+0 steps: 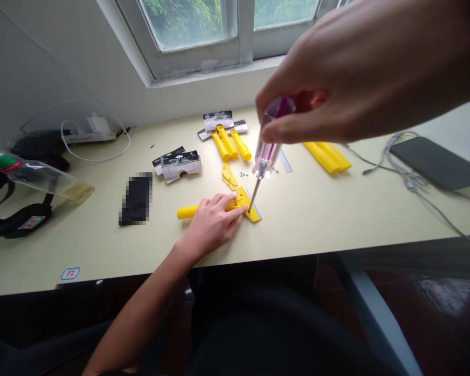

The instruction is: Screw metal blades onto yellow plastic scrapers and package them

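The right hand [329, 83] grasps a clear-handled screwdriver [267, 149], its tip down against a yellow scraper [243, 196]; below, the left hand [213, 222] holds the scraper flat on the table [309, 219]; beyond it lie a yellow plate [228, 175] and small screws [243, 174], then three yellow handles [226, 143], then cardboard packages [218, 121].

One screwdriver [267, 152], one scraper [243, 198], five loose handles [241, 146], one bottle [43, 176].

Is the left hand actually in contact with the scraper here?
Touching. The head view shows it: the left hand lies over the handle of the scraper, which comes out on both sides of the hand with no gap between.
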`<state>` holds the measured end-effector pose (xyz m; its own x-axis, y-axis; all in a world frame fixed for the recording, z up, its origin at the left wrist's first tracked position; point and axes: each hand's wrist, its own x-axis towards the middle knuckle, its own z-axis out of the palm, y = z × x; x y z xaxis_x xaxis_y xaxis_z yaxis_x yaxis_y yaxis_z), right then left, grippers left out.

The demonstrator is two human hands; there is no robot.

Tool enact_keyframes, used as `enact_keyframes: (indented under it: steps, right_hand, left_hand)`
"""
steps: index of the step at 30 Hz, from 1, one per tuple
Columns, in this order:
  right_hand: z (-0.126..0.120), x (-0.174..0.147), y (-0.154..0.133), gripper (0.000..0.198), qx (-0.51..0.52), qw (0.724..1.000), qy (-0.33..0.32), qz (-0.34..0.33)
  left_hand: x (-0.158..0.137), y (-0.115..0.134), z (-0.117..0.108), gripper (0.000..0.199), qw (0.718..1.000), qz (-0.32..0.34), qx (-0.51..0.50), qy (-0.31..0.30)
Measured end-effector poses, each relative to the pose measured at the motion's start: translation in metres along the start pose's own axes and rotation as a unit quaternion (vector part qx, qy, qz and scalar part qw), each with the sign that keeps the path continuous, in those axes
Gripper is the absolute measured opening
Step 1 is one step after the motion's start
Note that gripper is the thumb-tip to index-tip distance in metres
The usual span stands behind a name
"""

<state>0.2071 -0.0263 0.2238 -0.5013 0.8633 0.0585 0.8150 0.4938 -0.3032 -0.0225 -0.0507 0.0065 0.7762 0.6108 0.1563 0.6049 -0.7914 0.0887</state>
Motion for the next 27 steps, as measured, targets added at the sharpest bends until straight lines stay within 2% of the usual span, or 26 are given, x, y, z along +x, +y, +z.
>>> enact_keyframes:
  steps: [2, 3, 5, 7, 10, 11, 13, 16, 18, 20, 22, 24, 26, 27]
  right_hand:
    - [-0.003, 0.000, -0.007, 0.019, -0.116, 0.992, -0.044, 0.032]
    - [-0.003, 0.000, -0.011, 0.024, -0.191, 0.978, -0.064, 0.052]
    - [-0.001, -0.002, -0.017, 0.039, -0.269, 0.956, -0.090, 0.075]
    - [0.003, -0.003, -0.021, 0.048, -0.315, 0.944, -0.076, 0.065]
    - [0.007, -0.005, -0.020, 0.040, -0.380, 0.924, -0.038, 0.012]
    - [0.007, -0.006, -0.017, 0.032, -0.372, 0.928, -0.027, 0.000]
    - [0.009, -0.008, -0.012, 0.014, -0.302, 0.953, -0.006, -0.014]
    - [0.015, -0.011, -0.003, 0.029, -0.141, 0.989, 0.010, -0.031]
    - [0.021, -0.011, 0.000, 0.038, -0.080, 0.996, 0.044, -0.013]
    - [0.024, -0.008, 0.001, 0.059, -0.133, 0.988, 0.079, 0.023]
    - [0.021, -0.003, 0.001, 0.070, -0.236, 0.968, 0.069, 0.042]
    - [0.012, 0.000, 0.000, 0.061, -0.273, 0.961, 0.012, 0.049]
    - [0.004, 0.000, 0.001, 0.032, -0.234, 0.971, -0.041, 0.039]
    - [0.001, -0.001, 0.002, 0.023, -0.184, 0.981, -0.046, 0.031]
  left_hand:
    - [0.002, 0.002, 0.000, 0.030, 1.000, 0.002, 0.000, 0.001]
    - [0.002, 0.002, 0.000, 0.029, 1.000, 0.003, 0.000, 0.003]
    - [0.004, 0.003, 0.000, 0.029, 1.000, 0.002, 0.004, 0.006]
    - [0.007, 0.002, 0.001, 0.028, 1.000, 0.004, 0.006, 0.008]
    - [0.013, -0.001, 0.003, 0.025, 1.000, 0.028, -0.005, 0.009]
    - [0.015, -0.003, 0.004, 0.024, 0.999, 0.038, -0.013, 0.012]
    - [0.020, -0.007, 0.005, 0.024, 0.998, 0.056, -0.027, 0.022]
    - [0.024, -0.012, 0.008, 0.024, 0.995, 0.080, -0.053, 0.038]
    - [0.025, -0.013, 0.009, 0.023, 0.993, 0.085, -0.065, 0.047]
    - [0.025, -0.013, 0.008, 0.021, 0.994, 0.080, -0.064, 0.045]
    - [0.026, -0.013, 0.006, 0.020, 0.995, 0.076, -0.058, 0.037]
    - [0.028, -0.013, 0.004, 0.018, 0.994, 0.081, -0.062, 0.029]
    - [0.032, -0.015, 0.002, 0.015, 0.992, 0.096, -0.081, 0.021]
    - [0.034, -0.016, 0.001, 0.013, 0.990, 0.102, -0.095, 0.017]
